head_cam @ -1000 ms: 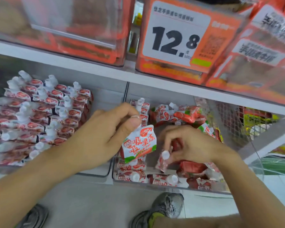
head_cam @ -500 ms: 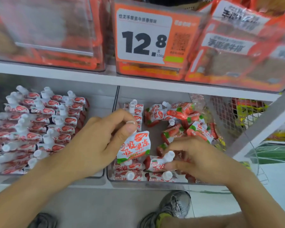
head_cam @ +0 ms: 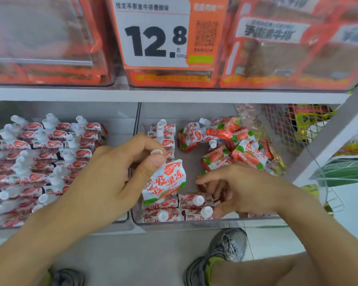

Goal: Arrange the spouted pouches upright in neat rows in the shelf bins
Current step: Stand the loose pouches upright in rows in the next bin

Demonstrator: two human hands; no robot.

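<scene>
The left bin (head_cam: 130, 225) looks fully stocked in upright rows; the right bin (head_cam: 194, 226) holds a few neat rows near and left, while a loose heap (head_cam: 232, 141) far right remains unsorted. The left hand (head_cam: 112, 174) pinches one pouch (head_cam: 163, 182) by its spout above that bin; the right hand (head_cam: 242, 188), fingers loosely curled, rests among the near pouches, holding nothing I can tell.

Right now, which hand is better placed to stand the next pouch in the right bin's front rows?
Left. The left hand already pinches a pouch by its cap, directly above the rows.
</scene>
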